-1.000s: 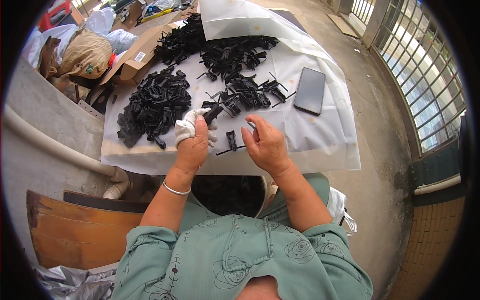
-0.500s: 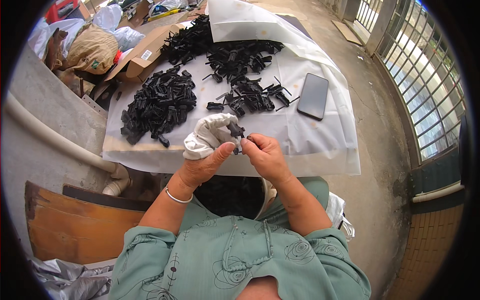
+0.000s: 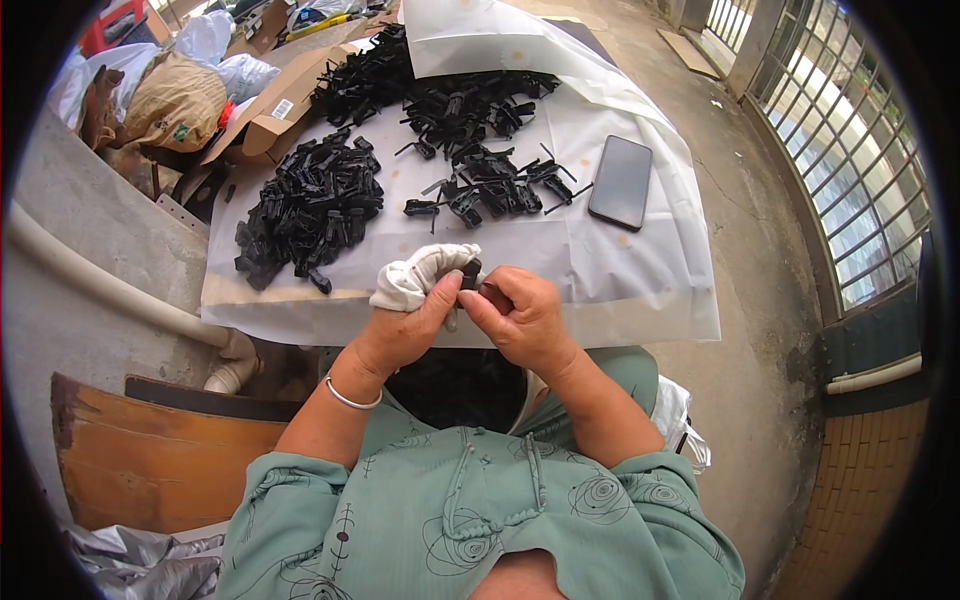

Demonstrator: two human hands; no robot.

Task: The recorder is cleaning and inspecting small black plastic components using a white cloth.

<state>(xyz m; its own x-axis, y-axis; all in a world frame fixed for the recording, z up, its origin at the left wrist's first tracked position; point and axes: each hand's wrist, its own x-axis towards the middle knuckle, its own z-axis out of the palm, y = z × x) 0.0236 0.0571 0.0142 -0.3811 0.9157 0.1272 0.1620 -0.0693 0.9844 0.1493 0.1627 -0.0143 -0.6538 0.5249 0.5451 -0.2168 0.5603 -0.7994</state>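
Both hands meet over the near edge of the covered table. My left hand (image 3: 408, 315), its fingers covered by a white cloth glove (image 3: 425, 272) and its thumb bare, grips a small black plastic part (image 3: 471, 272). Against that same part press the thumb and curled fingers of my right hand (image 3: 520, 315); the fingertips hide most of it. Beyond the hands lie a heap of black plastic parts (image 3: 315, 205) on the left and looser black parts with thin protruding strips (image 3: 490, 185) in the middle.
A smartphone (image 3: 620, 182) lies on the white plastic sheet (image 3: 560, 280) to the right. Below my hands, between my knees, stands a bucket (image 3: 528, 400) with dark contents. At the back left are a cardboard box (image 3: 265, 130) and bags (image 3: 180, 95). Window bars (image 3: 840, 140) run along the right.
My right hand has closed in on my left, its fingers curling further round the black part. The part has tipped and is now more hidden. The view has shifted slightly.
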